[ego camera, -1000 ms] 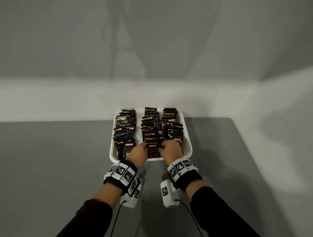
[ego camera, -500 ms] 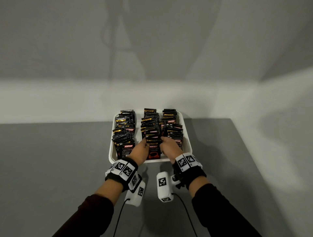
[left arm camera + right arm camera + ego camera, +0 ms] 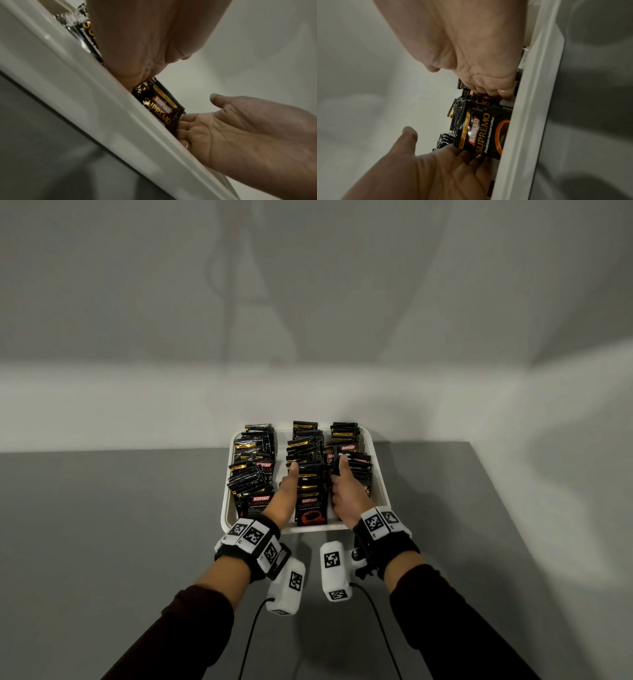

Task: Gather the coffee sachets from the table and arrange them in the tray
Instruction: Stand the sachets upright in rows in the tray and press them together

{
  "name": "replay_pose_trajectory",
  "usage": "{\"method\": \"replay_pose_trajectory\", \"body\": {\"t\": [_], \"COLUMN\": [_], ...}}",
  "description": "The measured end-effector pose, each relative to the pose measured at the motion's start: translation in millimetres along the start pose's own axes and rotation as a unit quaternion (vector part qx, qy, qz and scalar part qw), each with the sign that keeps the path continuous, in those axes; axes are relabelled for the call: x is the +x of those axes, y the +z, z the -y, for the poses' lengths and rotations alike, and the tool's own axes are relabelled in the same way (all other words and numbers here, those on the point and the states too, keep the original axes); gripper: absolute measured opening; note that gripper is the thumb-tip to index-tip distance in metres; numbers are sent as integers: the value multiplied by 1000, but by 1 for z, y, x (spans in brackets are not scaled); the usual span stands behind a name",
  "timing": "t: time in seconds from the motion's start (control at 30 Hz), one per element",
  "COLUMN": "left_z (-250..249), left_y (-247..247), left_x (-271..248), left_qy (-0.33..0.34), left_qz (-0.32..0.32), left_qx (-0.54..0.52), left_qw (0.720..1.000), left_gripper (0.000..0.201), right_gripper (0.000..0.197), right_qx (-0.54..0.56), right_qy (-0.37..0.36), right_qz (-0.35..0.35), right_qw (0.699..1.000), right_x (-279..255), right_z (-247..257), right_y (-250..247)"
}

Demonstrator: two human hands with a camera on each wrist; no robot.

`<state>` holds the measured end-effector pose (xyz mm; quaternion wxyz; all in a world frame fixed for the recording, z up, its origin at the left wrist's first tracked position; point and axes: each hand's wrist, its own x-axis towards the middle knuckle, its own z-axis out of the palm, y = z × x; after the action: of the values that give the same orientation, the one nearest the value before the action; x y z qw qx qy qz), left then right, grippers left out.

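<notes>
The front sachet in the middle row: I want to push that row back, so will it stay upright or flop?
The front sachet looks thin and foil-glossy, so probably light, floppy and slippery. It leans on the row behind, between the left hand and right hand, so it may tip once they let go. The tray rim should stop it sliding out.

- Support surface: grey table (image 3: 102, 525), matte, set against a pale wall.
- Directly on it: one white tray (image 3: 378, 474), at the far edge, near the right-hand corner.
- Two black cables (image 3: 251, 635) trail across the near part of the table.
</notes>
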<state>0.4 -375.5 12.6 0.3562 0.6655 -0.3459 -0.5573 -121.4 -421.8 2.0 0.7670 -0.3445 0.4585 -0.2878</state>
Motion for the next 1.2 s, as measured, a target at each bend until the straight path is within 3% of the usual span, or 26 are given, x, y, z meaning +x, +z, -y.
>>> {"method": "replay_pose_trajectory", "body": {"t": [0.13, 0.23, 0.33, 0.67, 0.97, 1.2], "left_z": [0, 1, -1, -5, -15, -18], "left_y": [4, -2, -4, 3, 2, 3], "left_x": [6, 9, 10, 21, 30, 35], "left_qy": [3, 16, 28, 33, 43, 11], "left_qz": [50, 44, 80, 64, 40, 50], "left_qx": [-157, -110, -130, -216, -255, -253], "left_qw": [986, 993, 988, 974, 965, 966], "left_gripper": [71, 80, 91, 76, 76, 79], "right_gripper": [90, 94, 90, 79, 82, 77], "right_qx": [15, 11, -20, -2, -42, -38], "right_qy": [39, 50, 38, 29, 8, -14], "right_qz": [67, 71, 51, 59, 30, 32], "right_qw": [997, 996, 998, 998, 999, 999], "right_x": [-2, -4, -2, 6, 14, 21], "right_z": [2, 7, 8, 3, 15, 14], "right_y": [0, -1, 0, 6, -1, 1]}}
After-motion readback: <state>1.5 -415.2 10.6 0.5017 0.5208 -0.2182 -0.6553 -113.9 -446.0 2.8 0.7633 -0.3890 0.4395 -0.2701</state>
